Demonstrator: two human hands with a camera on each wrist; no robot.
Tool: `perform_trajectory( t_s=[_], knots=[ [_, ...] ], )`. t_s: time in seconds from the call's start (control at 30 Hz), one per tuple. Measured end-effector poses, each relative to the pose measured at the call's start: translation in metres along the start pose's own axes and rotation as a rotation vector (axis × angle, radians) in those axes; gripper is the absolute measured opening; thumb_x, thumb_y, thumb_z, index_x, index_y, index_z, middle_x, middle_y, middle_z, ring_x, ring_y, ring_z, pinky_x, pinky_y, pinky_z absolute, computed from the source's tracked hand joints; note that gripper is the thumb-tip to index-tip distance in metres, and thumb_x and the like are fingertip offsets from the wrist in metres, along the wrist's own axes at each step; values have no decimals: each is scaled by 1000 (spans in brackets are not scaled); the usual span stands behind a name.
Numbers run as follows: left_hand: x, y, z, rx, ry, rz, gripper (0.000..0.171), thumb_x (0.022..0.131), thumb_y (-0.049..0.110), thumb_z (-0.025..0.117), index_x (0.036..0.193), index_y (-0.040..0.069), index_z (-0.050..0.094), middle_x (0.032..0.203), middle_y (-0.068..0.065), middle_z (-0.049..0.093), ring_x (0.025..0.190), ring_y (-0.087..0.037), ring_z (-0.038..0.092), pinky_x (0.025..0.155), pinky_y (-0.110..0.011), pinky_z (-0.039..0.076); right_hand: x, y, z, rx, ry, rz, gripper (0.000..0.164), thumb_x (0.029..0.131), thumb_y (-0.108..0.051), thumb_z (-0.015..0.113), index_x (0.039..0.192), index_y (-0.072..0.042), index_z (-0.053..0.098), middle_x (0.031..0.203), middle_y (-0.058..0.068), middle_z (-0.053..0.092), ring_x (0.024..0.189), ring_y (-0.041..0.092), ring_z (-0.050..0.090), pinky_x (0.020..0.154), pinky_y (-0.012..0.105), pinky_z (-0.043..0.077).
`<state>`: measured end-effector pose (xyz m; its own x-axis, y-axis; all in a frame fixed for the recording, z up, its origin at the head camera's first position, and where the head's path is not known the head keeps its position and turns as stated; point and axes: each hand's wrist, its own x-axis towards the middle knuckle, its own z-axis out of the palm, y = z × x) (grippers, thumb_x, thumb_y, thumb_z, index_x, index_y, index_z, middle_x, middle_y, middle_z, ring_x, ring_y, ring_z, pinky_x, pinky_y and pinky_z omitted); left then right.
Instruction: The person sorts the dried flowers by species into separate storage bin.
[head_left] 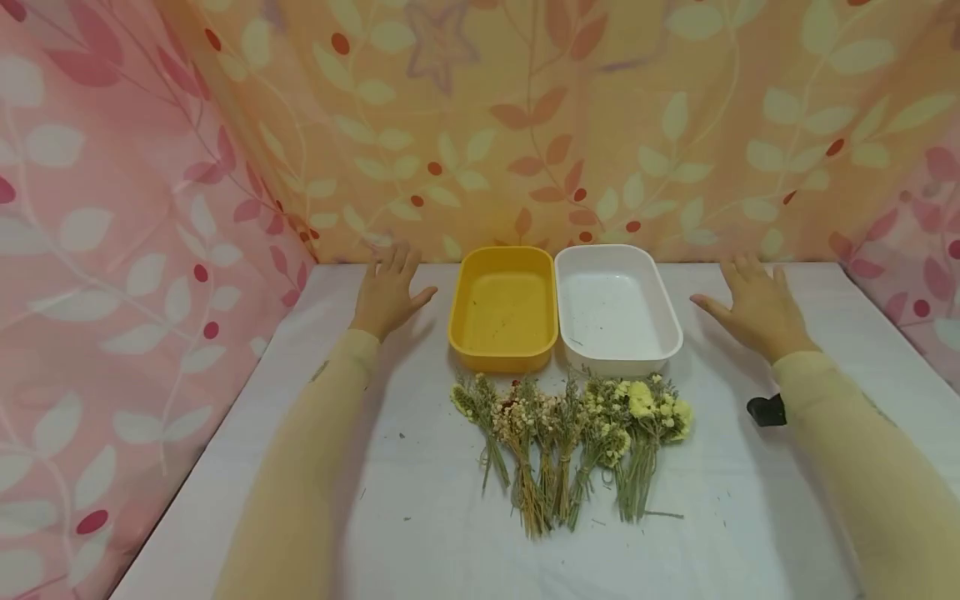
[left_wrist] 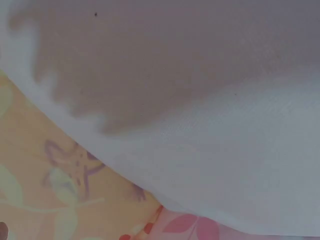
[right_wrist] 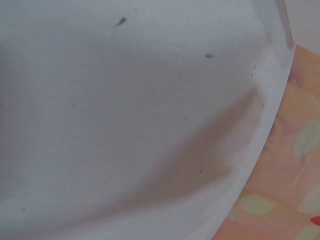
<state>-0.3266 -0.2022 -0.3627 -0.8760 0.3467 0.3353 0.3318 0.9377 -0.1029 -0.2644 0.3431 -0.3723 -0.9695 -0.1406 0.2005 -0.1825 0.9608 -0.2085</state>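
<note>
My left hand (head_left: pixel 386 292) is spread with straight fingers at the left of the yellow tray (head_left: pixel 457 333), holding nothing. On the other side, my right hand (head_left: pixel 761 308) has its fingers extended and its thumb pointing toward the white tray (head_left: pixel 675 333). The two trays stand side by side at the back, with only small bits of plant in them. In front of them lie several small bunches of dried flowers, among them a pinkish bunch (head_left: pixel 517 417) and a yellow bunch (head_left: pixel 641 404), stems toward me. Both wrist views show the white tabletop and the hands' shadows.
A white cloth covers the table (head_left: pixel 420 517), with plant crumbs scattered over it. A small black object (head_left: pixel 767 411) shows beside my right sleeve. Behind the table hangs a yellow leaf-patterned curtain (head_left: pixel 480 108); pink patterned cloth (head_left: pixel 97 250) borders the left side.
</note>
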Motion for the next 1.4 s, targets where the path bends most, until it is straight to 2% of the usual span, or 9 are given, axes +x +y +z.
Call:
perform_trajectory(
  t_s=[0.17, 0.3, 0.5, 0.6, 0.73, 0.9, 1.13, 1.27, 1.4],
  knots=[
    [-5, 1, -2, -7, 6, 27, 77, 98, 53, 55, 156, 8, 31, 162, -19, 28, 149, -35, 30, 126, -55, 17, -3, -7, -2, 2, -4, -31, 89, 101, -58, 43, 155, 8, 19, 160, 34, 13, 149, 51, 11, 121, 69, -6],
    [-8, 2, -3, -51, 5, 33, 76, 98, 53, 55, 154, 6, 35, 162, -19, 29, 149, -35, 31, 124, -58, 22, -8, -11, -3, 33, -9, -40, 88, 100, -57, 45, 156, 6, 18, 161, 32, 12, 150, 50, 10, 122, 66, -8],
    [-15, 3, -8, -196, -116, -47, 80, 98, 56, 52, 158, 8, 28, 165, -16, 20, 154, -33, 19, 125, -59, 19, -15, -20, -4, 71, -7, -57, 87, 99, -54, 51, 154, 7, 23, 162, 30, 11, 149, 51, 12, 124, 64, -4],
    [-18, 2, -10, -234, -143, -67, 82, 98, 58, 51, 159, 10, 24, 166, -15, 18, 155, -32, 16, 126, -57, 16, -17, -23, -6, 87, -6, -61, 86, 99, -52, 53, 154, 8, 24, 163, 30, 12, 151, 49, 11, 124, 62, -3],
    [-20, 1, -10, -271, -153, -71, 82, 97, 57, 52, 159, 10, 24, 166, -14, 17, 154, -32, 17, 126, -56, 17, -21, -27, -11, 100, 10, -48, 86, 99, -52, 54, 154, 8, 25, 162, 30, 15, 151, 48, 13, 125, 61, -1],
    [-25, 2, -13, -374, -145, -89, 79, 97, 53, 56, 157, 9, 30, 166, -13, 19, 152, -35, 24, 124, -55, 24, -27, -30, -14, 110, 10, -24, 90, 99, -55, 51, 154, 9, 21, 162, 31, 13, 148, 52, 15, 125, 61, 3],
    [-33, 9, -16, -489, -193, -152, 79, 96, 54, 57, 159, 16, 26, 169, -5, 13, 154, -33, 20, 121, -61, 26, -36, -40, -14, 135, -23, -34, 92, 98, -55, 54, 153, 11, 21, 162, 30, 13, 148, 51, 15, 124, 62, 8],
    [-37, 13, -17, -508, -208, -155, 79, 96, 56, 57, 158, 17, 28, 168, -5, 16, 154, -32, 20, 122, -59, 26, -42, -47, -13, 148, -21, -32, 90, 97, -53, 56, 153, 9, 24, 161, 31, 18, 148, 52, 16, 121, 66, 13],
    [-39, 16, -15, -520, -213, -154, 80, 95, 56, 57, 159, 17, 27, 168, -5, 16, 153, -32, 22, 122, -58, 27, -48, -51, -14, 169, -35, -6, 89, 97, -53, 58, 156, 4, 23, 163, 28, 17, 147, 54, 15, 116, 72, 17]
  ],
)
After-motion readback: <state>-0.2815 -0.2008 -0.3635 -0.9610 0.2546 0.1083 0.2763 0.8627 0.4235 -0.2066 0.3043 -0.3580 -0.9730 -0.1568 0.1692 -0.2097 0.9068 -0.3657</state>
